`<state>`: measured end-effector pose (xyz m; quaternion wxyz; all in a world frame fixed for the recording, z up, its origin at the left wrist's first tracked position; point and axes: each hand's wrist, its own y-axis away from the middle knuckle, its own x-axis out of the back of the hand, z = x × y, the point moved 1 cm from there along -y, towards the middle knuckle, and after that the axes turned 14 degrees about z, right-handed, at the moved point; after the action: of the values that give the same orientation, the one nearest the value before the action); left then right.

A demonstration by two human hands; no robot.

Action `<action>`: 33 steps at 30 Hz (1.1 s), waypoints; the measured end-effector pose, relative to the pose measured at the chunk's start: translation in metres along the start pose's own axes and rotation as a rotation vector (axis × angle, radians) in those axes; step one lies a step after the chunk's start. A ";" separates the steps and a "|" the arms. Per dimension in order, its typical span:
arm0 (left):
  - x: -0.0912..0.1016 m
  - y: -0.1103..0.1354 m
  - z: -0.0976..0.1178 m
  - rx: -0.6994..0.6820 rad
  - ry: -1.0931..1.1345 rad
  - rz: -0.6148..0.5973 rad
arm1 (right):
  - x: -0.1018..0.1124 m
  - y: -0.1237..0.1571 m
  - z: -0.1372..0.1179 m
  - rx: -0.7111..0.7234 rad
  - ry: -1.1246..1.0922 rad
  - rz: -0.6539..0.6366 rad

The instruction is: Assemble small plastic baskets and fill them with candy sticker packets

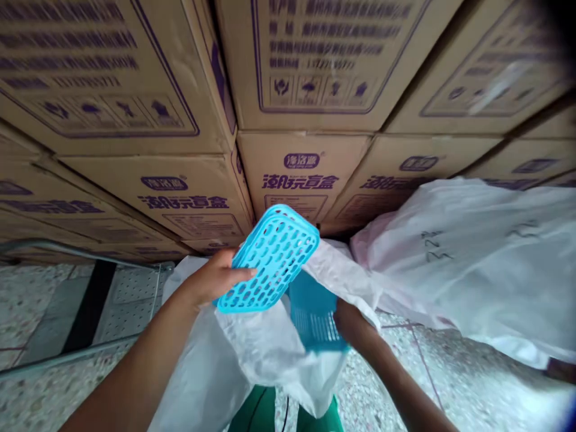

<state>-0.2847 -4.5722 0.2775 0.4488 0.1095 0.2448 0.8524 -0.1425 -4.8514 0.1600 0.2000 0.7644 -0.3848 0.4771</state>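
Note:
My left hand [223, 277] grips a light-blue plastic basket [272, 259] by its lower left edge, thumb on top of its surface. The basket has oval holes and is tilted above the mouth of a white woven sack [265, 342]. Further right, my right hand [351, 324] reaches into the sack and holds a second, darker-looking blue basket [315, 315] with slots in it, at its right side. Its fingers are partly hidden by the basket and shadow. The sack's open rim is crumpled around both.
Cardboard cartons [306, 174] with purple print are stacked as a wall in front of me. A full white sack [477, 252] with handwritten marks leans at the right. At the left, a metal frame [130, 294] stands on the speckled floor [40, 294].

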 end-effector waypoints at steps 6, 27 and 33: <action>0.019 0.079 0.036 0.046 0.157 0.014 | 0.121 0.077 -0.029 0.186 0.098 -0.160; -0.320 0.212 -0.075 -0.023 0.148 0.231 | 0.247 0.225 0.056 -0.059 -0.381 0.604; -0.365 0.207 -0.075 -0.305 -0.299 0.332 | 0.290 0.236 0.105 0.049 -0.509 0.557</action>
<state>-0.2533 -4.9934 0.3319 0.3455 0.2040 0.0232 0.9157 -0.1939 -5.1843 0.3533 -0.0578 0.7292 -0.6036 0.3172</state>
